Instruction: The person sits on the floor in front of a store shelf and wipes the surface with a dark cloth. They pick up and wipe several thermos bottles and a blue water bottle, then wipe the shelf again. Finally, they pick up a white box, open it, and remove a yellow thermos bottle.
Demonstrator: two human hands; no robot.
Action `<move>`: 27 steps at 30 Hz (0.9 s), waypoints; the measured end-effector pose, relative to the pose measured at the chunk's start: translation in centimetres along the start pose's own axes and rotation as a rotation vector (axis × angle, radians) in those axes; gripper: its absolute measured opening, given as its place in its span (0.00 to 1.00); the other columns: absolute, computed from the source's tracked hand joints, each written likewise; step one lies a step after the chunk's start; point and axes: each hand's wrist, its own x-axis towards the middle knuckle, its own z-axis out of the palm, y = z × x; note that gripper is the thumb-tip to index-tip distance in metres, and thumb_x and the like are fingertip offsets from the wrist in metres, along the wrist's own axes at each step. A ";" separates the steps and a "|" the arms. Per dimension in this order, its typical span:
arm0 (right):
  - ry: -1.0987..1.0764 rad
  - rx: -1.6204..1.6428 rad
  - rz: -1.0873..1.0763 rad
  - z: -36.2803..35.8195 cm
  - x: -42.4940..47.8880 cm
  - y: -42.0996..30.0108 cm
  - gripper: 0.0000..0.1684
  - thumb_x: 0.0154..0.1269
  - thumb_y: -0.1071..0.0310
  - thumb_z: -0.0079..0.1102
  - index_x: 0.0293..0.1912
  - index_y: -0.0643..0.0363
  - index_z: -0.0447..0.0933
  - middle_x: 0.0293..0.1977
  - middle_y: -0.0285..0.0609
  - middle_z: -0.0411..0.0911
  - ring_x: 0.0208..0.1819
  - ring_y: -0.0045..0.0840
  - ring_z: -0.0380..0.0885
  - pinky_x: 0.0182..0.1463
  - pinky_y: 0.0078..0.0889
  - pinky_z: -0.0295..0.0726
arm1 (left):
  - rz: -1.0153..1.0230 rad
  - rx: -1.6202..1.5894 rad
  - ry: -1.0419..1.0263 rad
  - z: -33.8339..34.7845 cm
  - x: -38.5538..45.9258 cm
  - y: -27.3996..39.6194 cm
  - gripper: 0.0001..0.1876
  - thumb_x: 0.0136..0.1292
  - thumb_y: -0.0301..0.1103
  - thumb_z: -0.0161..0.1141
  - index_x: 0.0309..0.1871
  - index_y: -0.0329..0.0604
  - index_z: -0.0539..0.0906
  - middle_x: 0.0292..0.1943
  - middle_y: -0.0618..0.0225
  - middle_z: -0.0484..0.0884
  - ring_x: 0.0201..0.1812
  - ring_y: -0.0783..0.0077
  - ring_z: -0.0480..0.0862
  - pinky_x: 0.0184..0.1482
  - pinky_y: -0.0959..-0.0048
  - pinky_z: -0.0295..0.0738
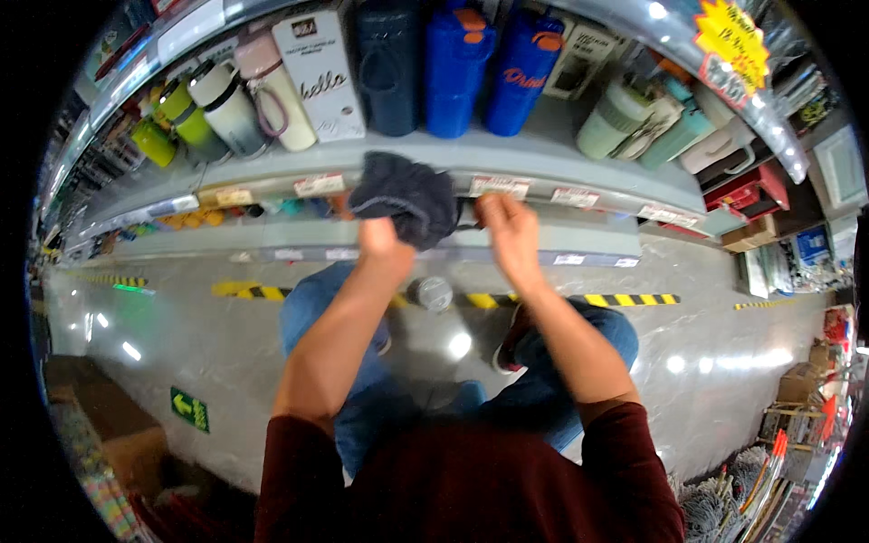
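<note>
My left hand (385, 244) grips a bunched dark grey cloth (407, 197) in front of the shelf edge. To its right, the curled fingers of my right hand (512, 227) close on a small reddish-brown object (483, 209), blurred and partly hidden. A thin dark loop (467, 214) runs between that object and the cloth; what it belongs to is unclear. On the floor between my legs stands a round container with a clear or grey top (434, 294). Behind the cloth, a dark blue bottle (388, 75) and two bright blue bottles (458, 75) stand upright on the shelf.
More bottles (227, 108) and a white box (320, 78) line the shelf's left part; pale green cups (611, 122) are at right. Price tags line the shelf edge (407, 178). Below is a lower shelf (584, 237). Mops (723, 495) stand at lower right.
</note>
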 end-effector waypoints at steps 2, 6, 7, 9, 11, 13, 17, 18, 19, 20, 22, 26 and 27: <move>-0.097 -0.218 -0.062 1.8 -0.9 2.8 0.13 0.64 0.67 0.54 0.39 0.69 0.78 0.30 0.56 0.79 0.36 0.43 0.80 0.41 0.41 0.77 | 0.060 -0.022 -0.160 0.9 0.1 1.3 0.12 0.71 0.40 0.44 0.30 0.51 0.69 0.29 0.69 0.70 0.36 0.66 0.71 0.46 0.62 0.69; -0.542 -0.700 0.017 5.5 -5.5 9.4 0.32 0.55 0.52 0.64 0.56 0.60 0.72 0.55 0.61 0.69 0.55 0.54 0.71 0.57 0.48 0.76 | 0.162 0.143 -0.009 4.6 -0.5 2.4 0.15 0.71 0.42 0.48 0.25 0.53 0.64 0.24 0.73 0.63 0.31 0.71 0.65 0.47 0.67 0.68; -0.534 -0.800 0.091 7.0 -7.2 9.8 0.42 0.49 0.52 0.71 0.61 0.57 0.68 0.58 0.60 0.64 0.57 0.54 0.67 0.59 0.50 0.71 | 0.161 0.089 0.047 4.2 -0.5 2.9 0.15 0.71 0.42 0.48 0.26 0.52 0.65 0.24 0.73 0.63 0.31 0.71 0.66 0.49 0.66 0.68; -0.588 -0.764 0.051 7.5 -9.7 11.2 0.45 0.49 0.52 0.70 0.65 0.54 0.64 0.66 0.62 0.53 0.67 0.58 0.54 0.65 0.55 0.65 | 0.153 0.036 0.133 5.0 -0.8 3.1 0.13 0.71 0.41 0.46 0.28 0.51 0.66 0.28 0.70 0.67 0.35 0.67 0.69 0.50 0.63 0.69; -0.589 -0.906 0.086 8.6 -10.8 10.6 0.39 0.54 0.55 0.66 0.63 0.57 0.66 0.61 0.60 0.63 0.64 0.54 0.61 0.64 0.55 0.65 | 0.131 0.054 0.000 4.1 -0.6 3.5 0.14 0.72 0.43 0.46 0.28 0.51 0.67 0.28 0.70 0.68 0.35 0.67 0.70 0.52 0.61 0.71; -0.605 -0.843 -0.144 8.4 -11.9 14.4 0.34 0.58 0.54 0.62 0.60 0.60 0.67 0.55 0.55 0.69 0.57 0.47 0.69 0.59 0.50 0.68 | 0.079 0.000 0.388 7.0 -0.6 3.1 0.15 0.72 0.44 0.45 0.27 0.51 0.66 0.27 0.70 0.67 0.34 0.67 0.70 0.54 0.61 0.71; -0.614 -0.970 -0.116 8.9 -11.8 13.6 0.27 0.64 0.56 0.55 0.57 0.62 0.68 0.53 0.51 0.71 0.53 0.41 0.72 0.56 0.47 0.69 | 0.042 0.091 0.278 6.5 -1.2 3.3 0.16 0.72 0.47 0.47 0.28 0.51 0.68 0.28 0.73 0.69 0.34 0.70 0.71 0.54 0.63 0.72; -0.572 -0.912 -0.093 9.2 -11.8 13.4 0.26 0.65 0.56 0.54 0.57 0.62 0.68 0.53 0.51 0.71 0.53 0.41 0.72 0.56 0.47 0.69 | 0.033 0.092 0.186 5.1 -1.3 3.6 0.15 0.72 0.48 0.49 0.30 0.52 0.71 0.29 0.74 0.71 0.36 0.71 0.73 0.54 0.65 0.73; -0.533 -0.853 -0.074 9.3 -11.7 13.2 0.25 0.67 0.57 0.53 0.58 0.62 0.68 0.53 0.51 0.71 0.53 0.41 0.72 0.56 0.47 0.69 | 0.027 0.095 0.094 3.8 -1.2 3.8 0.14 0.71 0.48 0.50 0.31 0.52 0.73 0.31 0.75 0.74 0.38 0.73 0.76 0.54 0.66 0.73; -0.498 -0.870 -0.185 9.3 -11.7 12.9 0.23 0.66 0.58 0.53 0.55 0.61 0.69 0.51 0.50 0.72 0.51 0.40 0.72 0.55 0.46 0.70 | 0.023 0.139 -0.068 2.8 -1.0 4.1 0.13 0.71 0.47 0.50 0.32 0.52 0.73 0.31 0.76 0.73 0.37 0.76 0.75 0.53 0.69 0.73; -0.423 -0.890 -0.405 9.2 -11.6 12.7 0.19 0.64 0.60 0.55 0.51 0.59 0.73 0.47 0.48 0.74 0.48 0.38 0.74 0.53 0.45 0.71 | 0.003 0.043 0.011 2.9 -1.1 3.5 0.12 0.71 0.46 0.50 0.33 0.53 0.73 0.32 0.77 0.73 0.37 0.77 0.75 0.52 0.71 0.73; -0.400 -0.877 -0.383 9.5 -11.8 15.2 0.20 0.64 0.60 0.56 0.52 0.60 0.73 0.47 0.49 0.74 0.49 0.38 0.74 0.54 0.45 0.71 | -0.016 0.101 0.071 2.6 -1.3 3.3 0.10 0.70 0.44 0.51 0.34 0.54 0.73 0.32 0.78 0.73 0.36 0.78 0.75 0.50 0.74 0.73; -0.401 -0.873 -0.322 9.5 -12.1 16.8 0.21 0.64 0.59 0.56 0.52 0.61 0.72 0.48 0.49 0.74 0.50 0.39 0.74 0.55 0.45 0.71 | -0.036 0.125 0.137 2.7 -1.4 3.1 0.09 0.70 0.44 0.52 0.34 0.54 0.73 0.32 0.78 0.73 0.36 0.78 0.75 0.50 0.74 0.73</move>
